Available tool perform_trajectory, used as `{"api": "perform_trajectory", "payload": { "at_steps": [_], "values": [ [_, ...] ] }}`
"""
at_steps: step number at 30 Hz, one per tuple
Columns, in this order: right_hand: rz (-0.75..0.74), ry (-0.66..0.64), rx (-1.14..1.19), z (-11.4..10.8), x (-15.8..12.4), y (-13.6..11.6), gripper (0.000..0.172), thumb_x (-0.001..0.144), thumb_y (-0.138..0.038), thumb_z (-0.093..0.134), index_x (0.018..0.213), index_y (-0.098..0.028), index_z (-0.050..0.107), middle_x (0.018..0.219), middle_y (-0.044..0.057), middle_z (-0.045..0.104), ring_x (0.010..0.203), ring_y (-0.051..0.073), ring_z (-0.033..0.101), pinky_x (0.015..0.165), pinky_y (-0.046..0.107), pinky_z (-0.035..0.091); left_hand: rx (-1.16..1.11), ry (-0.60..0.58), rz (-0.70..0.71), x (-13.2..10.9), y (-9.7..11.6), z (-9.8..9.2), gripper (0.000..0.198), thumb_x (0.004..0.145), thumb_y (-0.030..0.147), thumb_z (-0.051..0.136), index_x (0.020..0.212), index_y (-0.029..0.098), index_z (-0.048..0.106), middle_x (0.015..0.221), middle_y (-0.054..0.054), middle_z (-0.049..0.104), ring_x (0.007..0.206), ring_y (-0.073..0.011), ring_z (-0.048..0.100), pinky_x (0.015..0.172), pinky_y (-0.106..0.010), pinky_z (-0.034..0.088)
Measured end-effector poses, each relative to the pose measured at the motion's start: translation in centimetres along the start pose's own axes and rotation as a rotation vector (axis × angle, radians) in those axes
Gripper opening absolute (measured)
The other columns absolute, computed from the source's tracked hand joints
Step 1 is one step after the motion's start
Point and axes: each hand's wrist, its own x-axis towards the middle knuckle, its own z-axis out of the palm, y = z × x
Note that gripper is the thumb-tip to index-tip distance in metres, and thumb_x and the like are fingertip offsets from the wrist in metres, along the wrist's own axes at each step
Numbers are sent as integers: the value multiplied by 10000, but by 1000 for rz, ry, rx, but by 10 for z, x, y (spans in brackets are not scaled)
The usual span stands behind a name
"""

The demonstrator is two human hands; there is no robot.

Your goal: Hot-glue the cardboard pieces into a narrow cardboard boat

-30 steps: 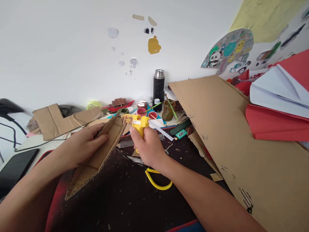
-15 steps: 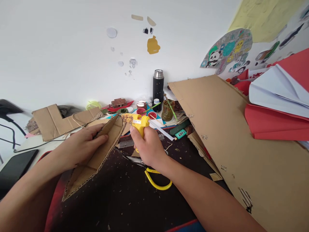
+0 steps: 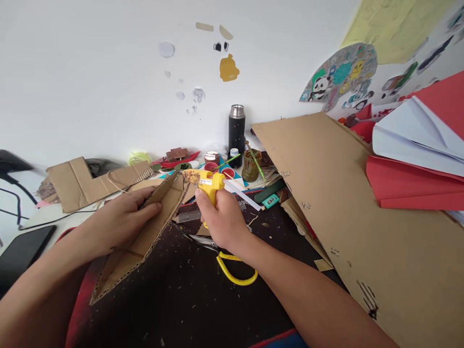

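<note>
My left hand [image 3: 128, 217] grips a folded cardboard piece [image 3: 161, 227] by its left wall, the thumb inside the fold and the other fingers behind it. The piece is tilted, with its far end pointing away from me. A yellow glue gun [image 3: 208, 186] is wrapped in my right hand [image 3: 228, 217]. Its stained nozzle end is at the far top edge of the cardboard; whether it touches cannot be made out. A clear glue stick [image 3: 242, 194] sticks out of the gun's back. Yellow-handled scissors [image 3: 237, 278] lie below my right wrist, partly hidden.
A large cardboard sheet [image 3: 348, 193] leans along the right, with red paper [image 3: 409, 186] on it. At the back stand a black thermos [image 3: 237, 130], a brush jar [image 3: 251, 166] and open paint pots [image 3: 212, 157]. Cut cardboard [image 3: 72, 183] and a dark phone-like slab [image 3: 27, 253] lie left.
The near end of the cardboard has dipped slightly down and left. Both hands keep their grips, and the view has shifted a little.
</note>
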Motion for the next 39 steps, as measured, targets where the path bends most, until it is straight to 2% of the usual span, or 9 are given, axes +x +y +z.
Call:
{"api": "perform_trajectory", "payload": {
  "at_steps": [9,17,23,34,39],
  "values": [
    [6,-2,-8,-1,1,0,507,1030,-653,469,721,-254,519,588,6,577,601,189,603,579,306,468,-7,-4,10,1,-1,-1,666,880,648,488,1365,251,714,1295,-32,794,1233,-362,689,1024,-401,549],
    [14,12,13,-1,1,-1,496,1018,-660,479,732,-257,511,594,4,579,607,191,608,578,305,472,-7,-8,-9,1,2,-1,669,849,654,493,1322,252,744,1243,-24,814,1174,-359,721,967,-392,581],
    [7,23,12,-2,2,-1,497,1026,-646,472,725,-253,511,600,9,590,600,185,603,580,305,472,-9,-11,-11,2,0,-2,687,845,666,503,1346,256,732,1329,-24,789,1237,-367,699,994,-393,571],
    [9,21,1,-2,2,-1,505,1022,-667,462,740,-252,517,606,10,591,610,185,604,578,302,469,-71,-31,-7,2,1,-1,670,843,671,527,1316,251,746,1255,-30,812,1199,-367,717,960,-405,598],
    [7,17,3,-1,1,-2,505,1014,-672,471,741,-252,528,605,11,587,620,190,612,582,306,474,-52,-17,-15,3,-2,-1,682,866,650,519,1380,247,712,1350,-27,781,1199,-354,721,975,-405,590]
  ]
}}
